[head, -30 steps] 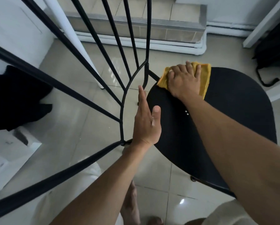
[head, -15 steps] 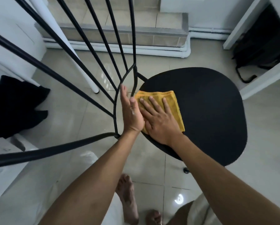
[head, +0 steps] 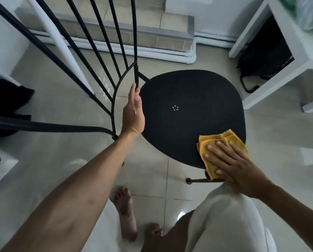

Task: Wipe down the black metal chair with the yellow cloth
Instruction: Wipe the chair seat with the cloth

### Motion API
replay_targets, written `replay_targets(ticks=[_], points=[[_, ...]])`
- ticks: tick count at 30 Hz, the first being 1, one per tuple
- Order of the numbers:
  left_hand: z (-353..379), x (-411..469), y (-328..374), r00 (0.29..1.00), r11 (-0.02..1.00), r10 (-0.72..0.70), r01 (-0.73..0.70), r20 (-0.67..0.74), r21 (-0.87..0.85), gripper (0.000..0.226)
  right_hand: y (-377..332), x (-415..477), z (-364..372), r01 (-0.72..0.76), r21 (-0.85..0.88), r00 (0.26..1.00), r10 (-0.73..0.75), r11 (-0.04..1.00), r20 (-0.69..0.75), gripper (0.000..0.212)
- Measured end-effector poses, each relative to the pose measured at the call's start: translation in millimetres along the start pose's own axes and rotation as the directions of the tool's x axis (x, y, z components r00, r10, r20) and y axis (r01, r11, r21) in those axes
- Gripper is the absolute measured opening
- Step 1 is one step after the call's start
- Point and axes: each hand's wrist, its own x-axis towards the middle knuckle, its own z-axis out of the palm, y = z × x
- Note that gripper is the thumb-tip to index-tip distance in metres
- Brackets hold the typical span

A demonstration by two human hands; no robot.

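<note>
Currently my right hand (head: 239, 166), fingers flat, presses yellow cloth (head: 222, 142) on chair seat (head: 188, 99) edge; left hand (head: 133, 113), fingers straight, touches backrest rod (head: 135, 51).

Nothing to read here: no lettering, label, brand or number shows on the round black metal chair seat (head: 197, 91) or the folded yellow cloth (head: 222, 136).
</note>
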Motion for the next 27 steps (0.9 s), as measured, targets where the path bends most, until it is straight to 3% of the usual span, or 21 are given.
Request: replay_targets(ticks=[4,8,12,14,21,27], points=[[6,1,-9,0.999,0.994,-0.005,0.0,0.046,0.113,0.078,18,-9,2,-0.01,-0.049,1.0,0.01,0.999,0.014,0.054],[5,3,-4,0.996,0.999,-0.039,0.038,0.074,0.021,0.08,5,9,-4,0.023,-0.039,1.0,-0.023,0.999,0.011,0.055],[1,4,2,0.994,0.991,-0.06,0.071,0.092,-0.115,0.11,-44,62,-20,-0.004,0.025,1.0,0.004,1.0,-0.005,0.055],[0,5,1,0.994,0.988,-0.072,0.083,0.087,-0.128,0.114,-65,97,-27,-0.027,0.048,0.999,0.028,0.998,-0.022,0.056],[1,4,-5,0.994,0.989,-0.056,0.068,0.097,-0.128,0.102,-98,191,-46,-0.129,0.135,0.983,0.145,0.982,-0.117,0.057],[3,7,-17,0.991,0.972,-0.098,0.115,0.091,-0.204,0.097,-77,266,-58,-0.238,0.133,0.948,0.26,0.962,-0.183,0.061]])
